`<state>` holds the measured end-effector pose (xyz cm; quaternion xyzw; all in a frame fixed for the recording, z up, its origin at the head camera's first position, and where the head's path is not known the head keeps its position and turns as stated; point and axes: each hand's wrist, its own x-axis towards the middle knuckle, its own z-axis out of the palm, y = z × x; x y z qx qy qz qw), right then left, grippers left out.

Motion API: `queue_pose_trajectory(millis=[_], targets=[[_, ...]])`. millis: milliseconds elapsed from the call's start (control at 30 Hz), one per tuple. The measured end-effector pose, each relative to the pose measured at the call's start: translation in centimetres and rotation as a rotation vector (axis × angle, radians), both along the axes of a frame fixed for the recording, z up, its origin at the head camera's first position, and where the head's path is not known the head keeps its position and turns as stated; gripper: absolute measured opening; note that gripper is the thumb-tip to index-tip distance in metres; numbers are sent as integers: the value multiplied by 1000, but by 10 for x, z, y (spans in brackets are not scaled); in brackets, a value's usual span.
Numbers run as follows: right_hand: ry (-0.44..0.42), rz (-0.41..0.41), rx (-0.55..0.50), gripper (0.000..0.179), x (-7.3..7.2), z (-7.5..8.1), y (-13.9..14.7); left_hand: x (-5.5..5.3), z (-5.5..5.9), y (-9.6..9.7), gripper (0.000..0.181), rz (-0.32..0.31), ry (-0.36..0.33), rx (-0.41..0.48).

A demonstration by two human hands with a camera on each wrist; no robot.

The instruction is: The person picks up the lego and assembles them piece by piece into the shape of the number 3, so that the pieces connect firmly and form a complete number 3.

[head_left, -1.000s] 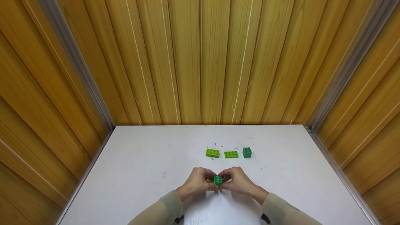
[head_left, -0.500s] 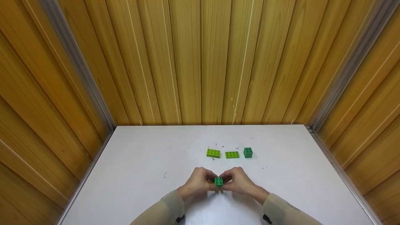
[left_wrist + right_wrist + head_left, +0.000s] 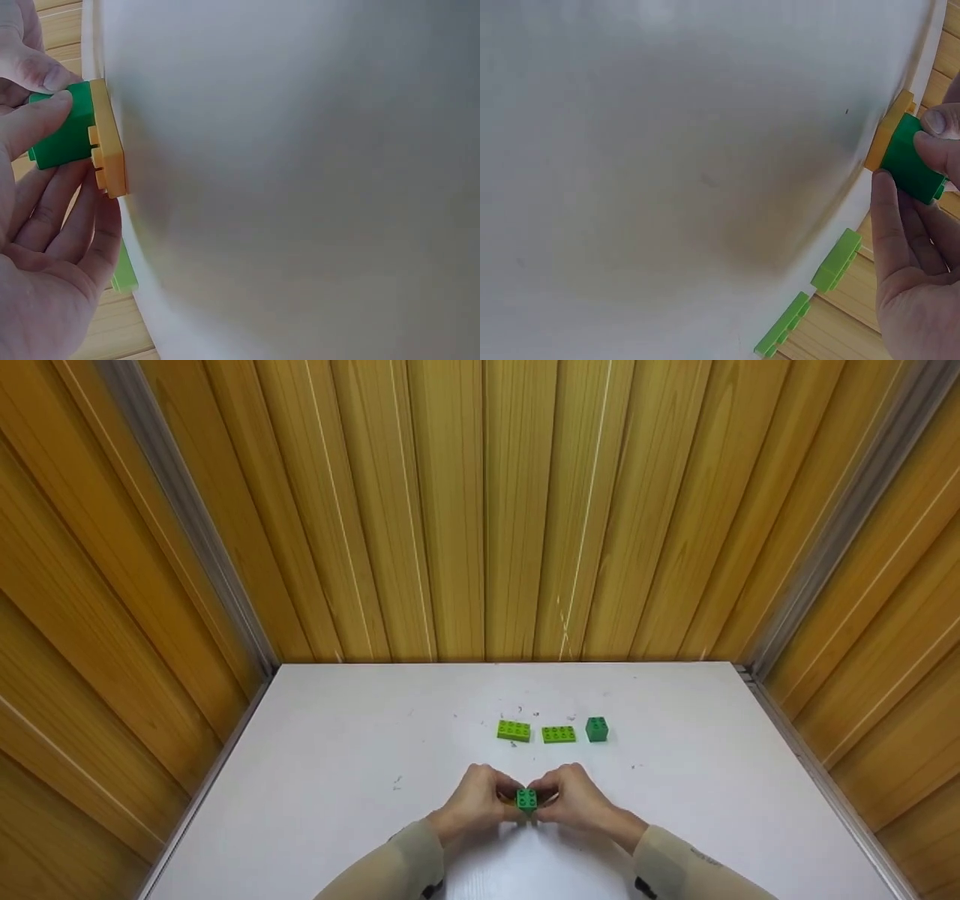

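A dark green toy building brick (image 3: 526, 799) stands between my two hands, studs up. Under it lies a flat yellow-orange brick (image 3: 111, 142), several of whose studs show beside the green one, as the left wrist view reveals. My left hand (image 3: 478, 796) pinches the green brick from the left, its thumb (image 3: 46, 118) flat along the brick's side. From the right, my right hand (image 3: 574, 797) grips the same brick with thumb and fingers. Both thumbs nearly meet at the near side. The orange brick sits close over the white table in both wrist views.
Beyond the hands, a light green brick (image 3: 514, 730), a thinner light green brick (image 3: 559, 734) and another dark green brick (image 3: 597, 729) stand in a row on the white table (image 3: 337, 750). Wood-patterned walls (image 3: 450, 510) enclose the table's back and sides.
The hands keep their hold on the green brick and barely move. The whole head view has shifted slightly, with everything a little lower and to the right.
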<state>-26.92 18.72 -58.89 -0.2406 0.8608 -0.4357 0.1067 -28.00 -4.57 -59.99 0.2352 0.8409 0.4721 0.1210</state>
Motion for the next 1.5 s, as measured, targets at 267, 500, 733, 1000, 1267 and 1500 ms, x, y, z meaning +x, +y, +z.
queue_pose_trajectory(millis=[267, 500, 733, 1000, 1267, 1500], targets=[[11, -9, 6, 27, -1, -2, 0, 2, 0, 0, 23, 9, -35, 24], [35, 18, -17, 27, -5, -7, 1, 2, 0, -3, 24, -1, -10, 0], [69, 34, 12, 26, -6, -5, 1, 1, 1, -3, 23, -18, 10, -27], [55, 18, 38, 27, -4, -2, 1, 0, 5, -4, 27, -39, -35, -51], [14, 0, 48, 30, -4, 0, 1, -4, 8, -7, 28, -54, 12, -62], [30, 7, 37, 31, -5, -1, 1, -10, 14, -11, 35, -47, 43, -63]])
